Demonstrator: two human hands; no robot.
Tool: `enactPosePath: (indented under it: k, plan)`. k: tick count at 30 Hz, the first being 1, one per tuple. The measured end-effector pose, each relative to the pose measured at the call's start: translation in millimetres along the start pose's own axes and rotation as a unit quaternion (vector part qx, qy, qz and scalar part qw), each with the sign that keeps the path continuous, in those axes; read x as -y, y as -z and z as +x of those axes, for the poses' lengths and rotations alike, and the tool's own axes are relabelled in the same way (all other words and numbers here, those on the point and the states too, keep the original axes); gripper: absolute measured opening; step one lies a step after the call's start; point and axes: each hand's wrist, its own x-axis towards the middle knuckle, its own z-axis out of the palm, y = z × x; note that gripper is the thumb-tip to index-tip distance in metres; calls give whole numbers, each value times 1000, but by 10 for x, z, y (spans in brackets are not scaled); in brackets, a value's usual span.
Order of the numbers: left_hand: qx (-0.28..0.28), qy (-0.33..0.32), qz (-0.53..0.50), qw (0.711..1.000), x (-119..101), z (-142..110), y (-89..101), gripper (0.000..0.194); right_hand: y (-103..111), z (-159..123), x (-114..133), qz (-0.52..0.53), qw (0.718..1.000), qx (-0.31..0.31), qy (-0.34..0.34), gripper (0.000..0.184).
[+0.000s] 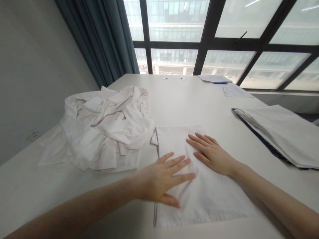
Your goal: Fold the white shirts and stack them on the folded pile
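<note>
A folded white cloth garment [206, 202] lies flat on the white table in front of me, with slight wrinkles near my hands. My left hand [164, 179] rests on its left part, fingers spread and palm down. Further up and to the right, my right hand [211, 152] lies flat on the same cloth, its fingers stretched out. A small flap of fabric sticks out at the garment's upper left edge. To the left is a crumpled heap of white garments [107, 129], touched by neither hand.
On the right, a stack of folded white cloth [286, 132] lies over something dark. Papers [215, 79] with a blue item sit at the table's [174, 103] far right edge. Beyond are a dark-framed window [174, 45] and a blue-grey curtain [107, 39]; a wall stands at left.
</note>
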Motion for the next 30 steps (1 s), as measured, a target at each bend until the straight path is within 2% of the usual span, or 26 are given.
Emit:
enactPosePath:
  k: [4, 13, 18, 23, 26, 28, 30]
  plan:
    - [-3, -24, -14, 1000, -28, 7, 10, 63, -15, 20, -23, 6, 1000, 8, -26, 55]
    - [7, -29, -40, 999, -14, 3, 72, 61, -14, 239, -284, 5, 996, 23, -81, 62]
    - [3, -37, -43, 998, -10, -9, 55, 62, -65, 433, -420, 1, 995, 4, -104, 62]
    - [-16, -33, -46, 998, 79, 3, 54, 58, -107, 537, -417, -31, 991, -37, -129, 58]
    - [-65, 31, -18, 997, 191, 22, 51, 46, -69, 515, -329, -105, 986, -85, -97, 53]
    - [-108, 123, 32, 986, 266, 31, 25, 45, -34, 477, -239, -136, 983, -107, -62, 49]
    - [-127, 216, 77, 965, 323, 36, -19, 50, -14, 426, -123, -131, 985, -106, -27, 47]
